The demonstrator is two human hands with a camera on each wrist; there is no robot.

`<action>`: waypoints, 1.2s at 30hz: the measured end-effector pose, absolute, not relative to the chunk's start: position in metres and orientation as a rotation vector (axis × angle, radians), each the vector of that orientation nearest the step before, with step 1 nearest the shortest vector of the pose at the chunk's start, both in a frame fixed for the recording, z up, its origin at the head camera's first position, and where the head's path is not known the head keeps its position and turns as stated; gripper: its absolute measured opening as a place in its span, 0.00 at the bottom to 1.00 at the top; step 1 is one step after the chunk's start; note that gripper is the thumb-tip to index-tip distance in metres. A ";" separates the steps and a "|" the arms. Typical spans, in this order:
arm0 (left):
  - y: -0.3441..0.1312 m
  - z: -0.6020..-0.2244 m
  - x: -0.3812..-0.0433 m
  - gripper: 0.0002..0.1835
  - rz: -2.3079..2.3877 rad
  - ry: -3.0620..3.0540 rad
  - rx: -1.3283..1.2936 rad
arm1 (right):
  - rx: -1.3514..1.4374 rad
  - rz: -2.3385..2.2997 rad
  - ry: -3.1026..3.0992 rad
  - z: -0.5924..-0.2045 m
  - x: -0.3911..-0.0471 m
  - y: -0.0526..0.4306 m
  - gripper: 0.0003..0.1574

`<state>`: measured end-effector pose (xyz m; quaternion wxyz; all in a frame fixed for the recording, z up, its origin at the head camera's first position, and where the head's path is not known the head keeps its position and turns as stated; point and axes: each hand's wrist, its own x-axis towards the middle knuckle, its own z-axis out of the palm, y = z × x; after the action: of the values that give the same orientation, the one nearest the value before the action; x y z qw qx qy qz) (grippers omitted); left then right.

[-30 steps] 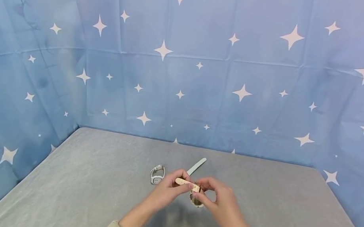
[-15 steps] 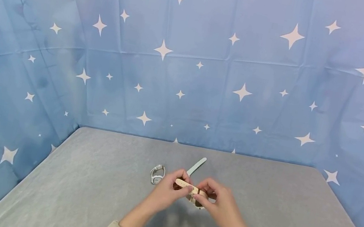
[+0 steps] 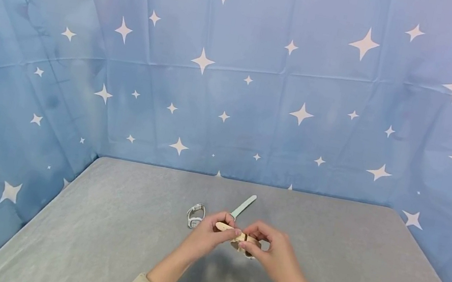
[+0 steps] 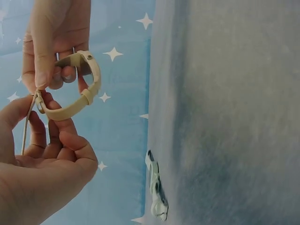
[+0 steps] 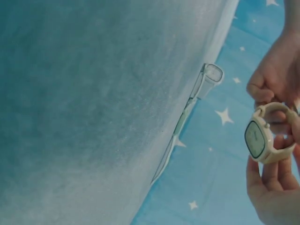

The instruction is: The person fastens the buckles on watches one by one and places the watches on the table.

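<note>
A cream wristwatch (image 5: 255,139) is held above the table, its strap bent round into a loop. My left hand (image 3: 207,233) pinches the strap between thumb and fingers, and the strap's free end (image 3: 221,226) sticks out to the left. My right hand (image 3: 273,248) pinches the strap close by, at the buckle (image 4: 39,101). In the left wrist view a strap keeper (image 4: 88,96) shows on the loop. The watch case hangs below my right hand, its square dial facing the right wrist camera. Fingers hide part of the buckle.
A white watch (image 3: 195,216) with its strap looped lies on the grey table (image 3: 125,234), left of my hands. Behind them a pale green strap (image 3: 244,206) lies flat, partly hidden. A blue star-patterned curtain (image 3: 233,97) surrounds the table's back and sides.
The cream watch has turned slightly between my hands and its case has shifted a little to the right. Both hands keep their pinch on the strap. The other watches have not moved.
</note>
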<state>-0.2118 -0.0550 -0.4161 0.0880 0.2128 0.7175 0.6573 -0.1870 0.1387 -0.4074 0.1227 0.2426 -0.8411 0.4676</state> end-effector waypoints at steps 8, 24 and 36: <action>-0.051 -0.419 -0.212 0.14 1.990 2.026 0.553 | 0.767 1.259 -2.367 -0.408 -0.186 0.135 0.12; -0.062 -0.419 -0.211 0.15 1.979 1.921 0.638 | 0.677 1.278 -2.425 -0.410 -0.184 0.134 0.13; -0.066 -0.420 -0.211 0.14 1.975 2.004 0.794 | 0.660 1.479 -2.415 -0.407 -0.184 0.136 0.08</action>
<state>-0.2112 -0.0657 -0.4205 0.1088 0.2700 0.6815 0.6714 -0.1837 0.1356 -0.4066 0.1167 0.2256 -0.8247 0.5053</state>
